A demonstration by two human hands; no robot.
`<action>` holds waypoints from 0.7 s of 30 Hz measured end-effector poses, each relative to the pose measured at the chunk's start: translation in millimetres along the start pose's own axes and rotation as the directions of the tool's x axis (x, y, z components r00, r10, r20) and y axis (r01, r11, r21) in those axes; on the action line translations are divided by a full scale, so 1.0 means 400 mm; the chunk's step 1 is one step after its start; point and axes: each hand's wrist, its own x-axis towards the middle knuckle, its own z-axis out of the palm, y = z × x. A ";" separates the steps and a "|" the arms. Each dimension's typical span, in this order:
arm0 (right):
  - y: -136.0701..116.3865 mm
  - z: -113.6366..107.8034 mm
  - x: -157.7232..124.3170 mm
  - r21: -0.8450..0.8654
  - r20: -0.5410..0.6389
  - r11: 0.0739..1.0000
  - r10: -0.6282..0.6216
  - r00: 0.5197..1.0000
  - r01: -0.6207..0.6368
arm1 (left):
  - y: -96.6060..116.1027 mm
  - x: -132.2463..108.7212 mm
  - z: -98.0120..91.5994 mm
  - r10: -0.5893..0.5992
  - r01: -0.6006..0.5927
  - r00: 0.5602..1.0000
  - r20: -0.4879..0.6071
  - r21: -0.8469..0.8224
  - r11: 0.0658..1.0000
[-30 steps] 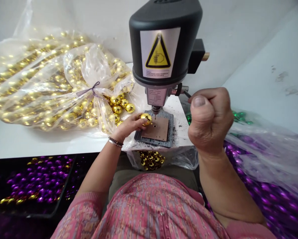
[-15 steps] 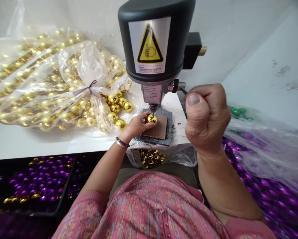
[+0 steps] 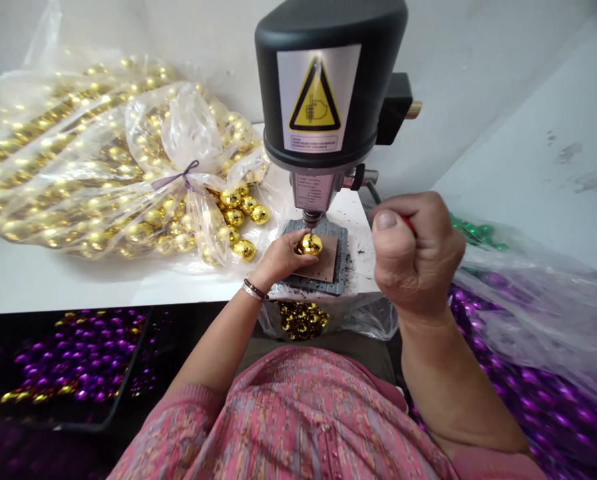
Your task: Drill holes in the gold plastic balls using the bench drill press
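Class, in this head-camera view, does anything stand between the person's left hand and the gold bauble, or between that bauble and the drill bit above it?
Nothing visible does. The left hand rests directly on the gold bauble, and the drill bit of the drill press appears to meet the bauble's top, with nothing between them.

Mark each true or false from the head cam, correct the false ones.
1. The left hand holds a gold mirrored ball under the chuck of the bench drill press. True.
2. The right hand lies flat on the table. False: it is raised in a fist around a dark lever with a red grip.
3. The large clear plastic bag of gold balls is tied with a purple ribbon. True.
4. The black tray holds only green balls. False: it holds purple balls and some gold ones.
5. The warning label shows a yellow triangle. True.
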 end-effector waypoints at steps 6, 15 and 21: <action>0.007 -0.003 -0.028 -0.016 0.018 0.997 -0.070 0.997 0.071 | 0.001 -0.004 0.006 -0.046 0.046 0.999 -0.018 0.008 0.999; 0.013 0.017 -0.047 -0.080 -0.029 0.994 -0.074 0.997 0.072 | -0.005 -0.006 0.008 -0.014 0.014 1.000 -0.022 0.010 1.000; 0.045 0.047 -0.092 -0.087 -0.087 0.990 -0.122 0.989 0.115 | 0.003 -0.010 0.008 -0.015 0.015 1.000 -0.019 0.010 1.000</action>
